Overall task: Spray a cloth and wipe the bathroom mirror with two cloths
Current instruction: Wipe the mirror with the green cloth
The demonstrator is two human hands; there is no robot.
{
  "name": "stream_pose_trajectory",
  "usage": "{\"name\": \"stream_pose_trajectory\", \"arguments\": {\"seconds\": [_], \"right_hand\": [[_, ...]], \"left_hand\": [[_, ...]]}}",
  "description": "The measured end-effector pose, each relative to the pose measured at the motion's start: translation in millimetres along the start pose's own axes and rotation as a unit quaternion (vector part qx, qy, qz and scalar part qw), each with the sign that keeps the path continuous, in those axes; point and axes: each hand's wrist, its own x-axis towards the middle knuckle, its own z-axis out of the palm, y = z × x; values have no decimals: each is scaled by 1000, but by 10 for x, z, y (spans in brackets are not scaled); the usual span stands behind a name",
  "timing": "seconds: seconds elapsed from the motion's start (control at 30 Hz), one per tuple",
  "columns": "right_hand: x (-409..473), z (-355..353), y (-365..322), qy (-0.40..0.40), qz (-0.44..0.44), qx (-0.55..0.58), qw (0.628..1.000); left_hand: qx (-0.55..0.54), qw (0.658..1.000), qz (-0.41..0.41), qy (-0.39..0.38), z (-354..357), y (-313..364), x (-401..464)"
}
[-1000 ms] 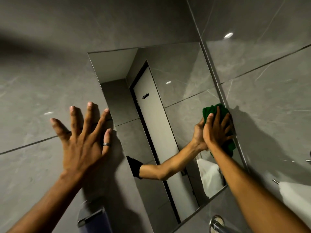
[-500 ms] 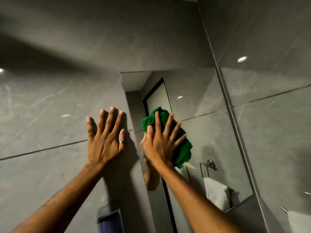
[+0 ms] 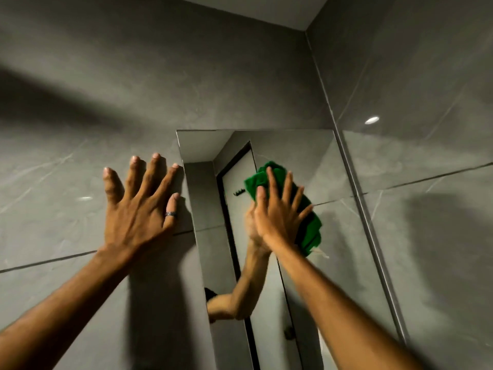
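Right hand (image 3: 277,217) fingers spread, pressing cloth (image 3: 310,222) flat to mirror (image 3: 328,166); left hand (image 3: 138,209) splayed, bare on wall (image 3: 80,129).

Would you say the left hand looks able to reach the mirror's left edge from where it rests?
Probably yes: the left hand lies flat on the tiled wall, fingertips right beside the mirror edge, with nothing between.

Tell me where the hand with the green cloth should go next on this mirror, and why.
Probably slide the right hand and green cloth up toward the mirror top edge. The cloth is pressed flat at mid-height, with a bare band of glass above it, while the left hand braces on the tiled wall.
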Motion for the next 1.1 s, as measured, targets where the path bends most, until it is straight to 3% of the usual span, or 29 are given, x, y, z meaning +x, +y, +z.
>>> {"name": "stream_pose_trajectory", "arguments": {"seconds": [0.23, 0.53, 0.77, 0.97, 1.1], "right_hand": [[1116, -270, 756, 17, 136, 14, 991], [1852, -439, 510, 28, 233, 51, 971], [1469, -253, -276, 28, 128, 38, 991], [647, -75, -1272, 4, 73, 48, 996], [161, 20, -1724, -29, 22, 56, 998]], "left_hand": [[24, 1000, -4, 15, 19, 43, -15], [28, 999, -5, 27, -14, 71, -27], [25, 999, -1, 24, 22, 50, -38], [-3, 998, -52, 22, 49, 3, -113], [7, 998, -36, 41, 115, -46, -338]]}}
